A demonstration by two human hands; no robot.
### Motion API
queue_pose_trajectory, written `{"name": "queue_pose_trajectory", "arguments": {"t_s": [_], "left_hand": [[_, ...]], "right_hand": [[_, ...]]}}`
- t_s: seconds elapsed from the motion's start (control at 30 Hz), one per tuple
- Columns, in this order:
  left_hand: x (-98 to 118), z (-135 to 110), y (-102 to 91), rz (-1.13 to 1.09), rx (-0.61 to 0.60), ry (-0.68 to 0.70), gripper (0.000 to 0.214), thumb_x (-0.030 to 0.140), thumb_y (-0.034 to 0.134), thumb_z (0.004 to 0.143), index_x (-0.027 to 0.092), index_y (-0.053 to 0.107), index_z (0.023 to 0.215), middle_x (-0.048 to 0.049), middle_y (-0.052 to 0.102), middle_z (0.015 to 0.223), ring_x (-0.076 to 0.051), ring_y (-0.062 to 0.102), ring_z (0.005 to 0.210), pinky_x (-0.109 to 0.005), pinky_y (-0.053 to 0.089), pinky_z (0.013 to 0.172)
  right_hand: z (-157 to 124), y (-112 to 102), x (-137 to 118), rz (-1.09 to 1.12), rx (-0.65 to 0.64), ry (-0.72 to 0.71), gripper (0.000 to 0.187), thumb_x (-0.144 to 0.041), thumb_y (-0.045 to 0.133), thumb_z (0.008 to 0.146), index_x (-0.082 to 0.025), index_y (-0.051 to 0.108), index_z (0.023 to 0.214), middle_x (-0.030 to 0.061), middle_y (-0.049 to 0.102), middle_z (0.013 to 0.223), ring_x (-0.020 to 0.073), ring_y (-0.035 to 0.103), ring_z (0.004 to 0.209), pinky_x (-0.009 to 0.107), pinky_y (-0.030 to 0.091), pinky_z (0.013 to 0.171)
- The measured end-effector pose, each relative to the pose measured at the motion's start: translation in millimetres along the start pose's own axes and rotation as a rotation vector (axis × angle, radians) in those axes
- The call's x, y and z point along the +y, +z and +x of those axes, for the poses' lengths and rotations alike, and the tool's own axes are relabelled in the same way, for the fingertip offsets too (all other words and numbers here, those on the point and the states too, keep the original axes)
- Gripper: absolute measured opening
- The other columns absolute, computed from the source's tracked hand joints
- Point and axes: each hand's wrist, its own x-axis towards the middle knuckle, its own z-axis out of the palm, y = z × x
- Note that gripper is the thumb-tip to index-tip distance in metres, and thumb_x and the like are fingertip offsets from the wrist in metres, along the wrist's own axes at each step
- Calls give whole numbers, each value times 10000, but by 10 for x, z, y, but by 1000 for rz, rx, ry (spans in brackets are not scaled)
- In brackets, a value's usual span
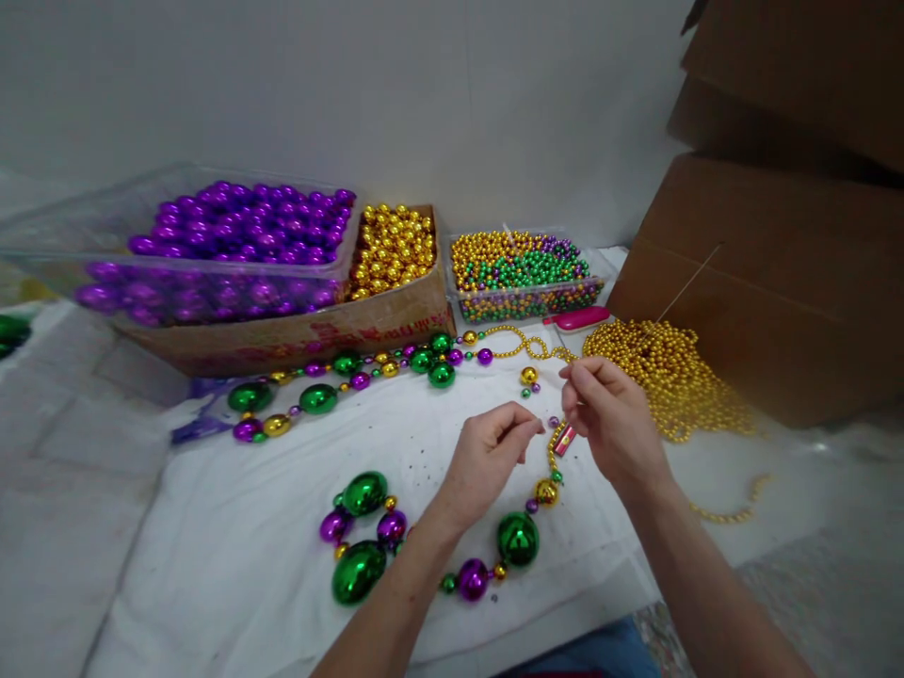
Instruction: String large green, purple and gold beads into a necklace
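Observation:
My left hand (491, 457) is closed in a pinch above the white cloth, thumb against fingers. What it pinches, if anything, is too small to make out. Facing it, my right hand (611, 414) is also pinched, its fingertips close to the gold bead strands. Below them curves a bead necklace (519, 540) of green, purple and gold balls, partly hidden by my left forearm. Its thin gold bead chain (552, 447) runs up beside a small red tag (565, 440) under my right hand. Between the hands and the boxes lie a loose gold bead (529, 376) and a few tiny beads.
A second necklace (317, 399) stretches across the cloth (282, 508). Behind it stand a clear bin of purple balls (247, 226), a cardboard box (303, 334) with gold balls, and a tray of small beads (526, 273). Gold strands (650, 367), a pink-handled tool (583, 318) and large cartons (769, 282) are right.

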Motion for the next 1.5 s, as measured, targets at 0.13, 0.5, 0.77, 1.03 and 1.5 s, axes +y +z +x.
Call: {"name": "queue_pose_trajectory", "arguments": {"t_s": [0.13,0.5,0.77,1.03,1.5], "left_hand": [[-25,-1,-94,-27,-5,-45,202,288,529,857,147,620,744,52,469,530,-82,421,506,-199,337,504],[-563,233,-140,0,-40,-210,175,301,519,827,146,593,794,9,581,641,-99,494,547,-211,394,529],[-914,652,279,470,-65,-118,134,188,507,807,186,640,783,-33,651,815,-175,584,788,-294,428,758],[-940,762,756,569,-81,-73,110,211,538,831,187,643,810,-90,598,910,-253,564,918,-391,397,886],[-731,-41,-334,-1039,271,-484,153,189,594,843,75,671,910,-38,588,723,-83,566,627,-179,469,573]], "right_hand": [[-7,-52,-153,269,-133,141,147,-340,608,842,-206,553,816,-29,571,648,55,450,464,149,168,335],[-263,-376,46,-94,77,95,170,-328,639,830,-177,637,910,-12,624,616,29,321,377,172,191,347],[-394,-580,240,-480,332,-113,117,-298,689,784,-186,682,817,4,624,695,85,514,564,193,353,450],[-391,-383,323,-14,352,-39,209,-245,671,792,-159,502,704,51,663,1008,-6,292,378,183,193,330],[-539,-86,368,-167,243,-85,133,-240,640,823,-174,544,758,47,679,903,44,417,432,207,327,373]]}}
